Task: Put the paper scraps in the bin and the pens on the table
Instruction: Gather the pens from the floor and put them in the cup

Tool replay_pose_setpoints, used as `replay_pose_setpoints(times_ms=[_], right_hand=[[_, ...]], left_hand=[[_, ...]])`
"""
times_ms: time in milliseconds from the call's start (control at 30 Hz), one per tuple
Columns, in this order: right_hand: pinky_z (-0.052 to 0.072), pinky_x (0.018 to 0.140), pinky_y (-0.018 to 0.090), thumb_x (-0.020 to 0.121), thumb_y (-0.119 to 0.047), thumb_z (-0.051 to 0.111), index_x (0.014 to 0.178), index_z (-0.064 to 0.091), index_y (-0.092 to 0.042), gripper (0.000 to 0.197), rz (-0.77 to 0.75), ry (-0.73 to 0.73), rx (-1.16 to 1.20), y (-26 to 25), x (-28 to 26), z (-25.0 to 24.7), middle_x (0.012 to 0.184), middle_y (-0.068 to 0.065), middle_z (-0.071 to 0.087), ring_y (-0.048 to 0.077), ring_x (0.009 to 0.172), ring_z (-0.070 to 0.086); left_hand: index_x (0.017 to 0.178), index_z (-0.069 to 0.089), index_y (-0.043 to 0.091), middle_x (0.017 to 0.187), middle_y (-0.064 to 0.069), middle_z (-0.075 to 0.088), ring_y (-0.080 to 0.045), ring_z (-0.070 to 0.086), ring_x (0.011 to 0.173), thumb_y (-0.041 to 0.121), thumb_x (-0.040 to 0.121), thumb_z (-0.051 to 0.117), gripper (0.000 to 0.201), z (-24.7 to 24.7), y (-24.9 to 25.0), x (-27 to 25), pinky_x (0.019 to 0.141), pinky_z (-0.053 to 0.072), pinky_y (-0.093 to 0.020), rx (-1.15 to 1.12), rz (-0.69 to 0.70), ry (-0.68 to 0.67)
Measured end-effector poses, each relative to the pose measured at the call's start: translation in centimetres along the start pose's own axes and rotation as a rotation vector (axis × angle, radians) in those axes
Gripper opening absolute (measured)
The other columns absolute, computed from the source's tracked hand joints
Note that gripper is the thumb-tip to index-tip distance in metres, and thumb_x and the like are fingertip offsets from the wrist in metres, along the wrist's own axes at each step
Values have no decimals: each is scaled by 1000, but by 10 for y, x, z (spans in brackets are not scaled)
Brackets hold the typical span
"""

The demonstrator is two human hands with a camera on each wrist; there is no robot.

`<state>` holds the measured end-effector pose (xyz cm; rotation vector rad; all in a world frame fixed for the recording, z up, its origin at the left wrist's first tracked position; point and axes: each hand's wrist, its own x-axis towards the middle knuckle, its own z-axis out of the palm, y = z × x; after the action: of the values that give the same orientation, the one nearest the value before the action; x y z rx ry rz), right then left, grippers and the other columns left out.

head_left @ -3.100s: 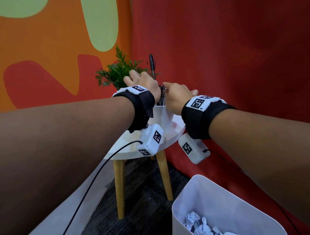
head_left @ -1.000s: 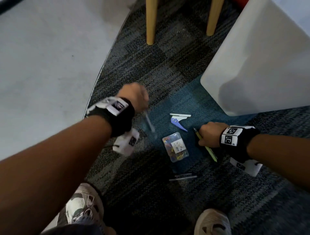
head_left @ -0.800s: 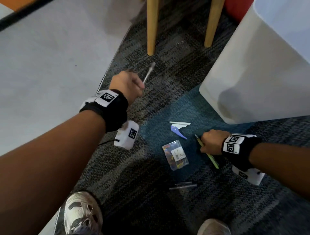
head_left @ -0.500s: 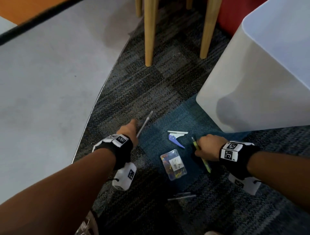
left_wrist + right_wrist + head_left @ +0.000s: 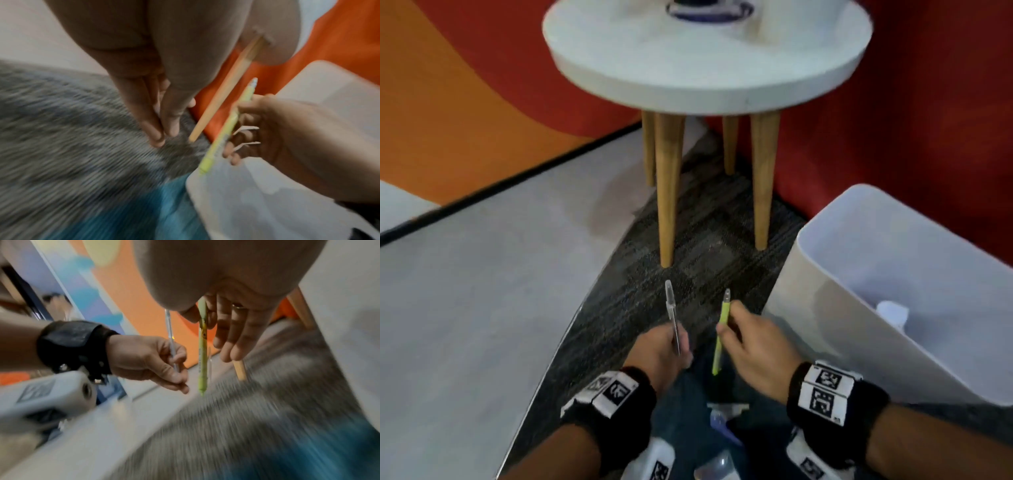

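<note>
My left hand (image 5: 677, 346) grips a clear pen (image 5: 672, 313) that points up and away. My right hand (image 5: 726, 330) pinches a yellow-green pen (image 5: 722, 337) between thumb and fingers, and it is the same pen (image 5: 202, 356) that hangs down in the right wrist view. Both hands hover side by side above the carpet, in front of the round white table (image 5: 705, 78). The white bin (image 5: 835, 281) stands to the right with a crumpled paper scrap (image 5: 892, 310) inside. Seen from the left wrist, thin white strips show between the right hand's fingers (image 5: 236, 146).
Wooden table legs (image 5: 667, 192) stand just ahead of the pens. A small white and blue item (image 5: 726, 414) and a clear plastic box (image 5: 717, 467) lie on the carpet between my wrists. A dark-rimmed object (image 5: 709, 10) sits at the table's far side. Red and orange walls lie behind.
Both hands have risen from the carpet, each carrying its pen, and come closer together. The yellow-green pen is off the floor. The view has tilted up to the table.
</note>
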<state>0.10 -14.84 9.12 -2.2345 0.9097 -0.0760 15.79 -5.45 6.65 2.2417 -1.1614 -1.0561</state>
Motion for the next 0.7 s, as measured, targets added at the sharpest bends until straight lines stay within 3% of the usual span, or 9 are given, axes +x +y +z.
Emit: replay_pose_setpoints(times_ms=[67, 133, 200, 300, 433, 500, 567, 700], right_hand=[[34, 58, 27, 99, -36, 47, 94, 43, -24, 14, -33, 138, 80, -21, 15, -26, 68, -8, 53, 18, 69, 59], [35, 54, 19, 94, -36, 54, 90, 48, -25, 14, -67, 276, 159, -39, 24, -51, 65, -9, 58, 7, 62, 56], [43, 59, 13, 90, -37, 59, 88, 53, -26, 12, -113, 382, 220, -56, 28, -78, 72, -12, 66, 3, 68, 61], [54, 72, 33, 89, -32, 62, 93, 61, -28, 6, -203, 538, 321, -77, 31, -127, 82, -14, 72, 1, 79, 67], [58, 74, 42, 92, -33, 61, 106, 61, -32, 14, -337, 728, 373, -109, 34, -207, 83, -11, 74, 5, 78, 71], [58, 72, 44, 92, -34, 61, 107, 59, -31, 15, -392, 833, 347, -125, 40, -247, 81, -9, 75, 7, 77, 71], [57, 71, 42, 94, -32, 60, 105, 58, -28, 12, -420, 939, 309, -140, 50, -286, 79, -8, 74, 5, 73, 70], [58, 78, 35, 96, -28, 58, 107, 57, -23, 12, -389, 1067, 294, -162, 83, -346, 83, -7, 73, 3, 76, 70]], left_hand=[[65, 52, 30, 62, 10, 57, -15, 53, 65, 3, 74, 67, 32, -25, 35, 6, 74, 49, -35, -170, 71, 34], [59, 53, 25, 62, 8, 54, -21, 52, 75, -9, 78, 56, 40, -52, 70, 6, 79, 47, -41, -277, 176, 95], [56, 49, 21, 67, 2, 52, -22, 49, 79, -11, 82, 46, 42, -78, 103, 4, 77, 43, -36, -280, 299, 148], [70, 44, 28, 66, 7, 50, -17, 50, 68, 4, 87, 58, 32, -115, 144, 0, 66, 42, -29, -142, 443, 194], [76, 43, 25, 61, 9, 50, -11, 47, 59, 26, 92, 59, 23, -164, 206, -13, 60, 41, -26, 0, 593, 264], [79, 46, 23, 72, 5, 66, -14, 62, 70, 33, 94, 56, 20, -182, 235, -15, 67, 52, -30, -43, 609, 248], [82, 48, 18, 86, -7, 72, -19, 69, 84, 32, 97, 50, 21, -196, 260, -15, 78, 58, -37, -239, 589, 196], [84, 52, 10, 89, -13, 66, -27, 61, 78, 36, 102, 35, 37, -220, 299, -4, 72, 50, -37, -333, 584, 233]])
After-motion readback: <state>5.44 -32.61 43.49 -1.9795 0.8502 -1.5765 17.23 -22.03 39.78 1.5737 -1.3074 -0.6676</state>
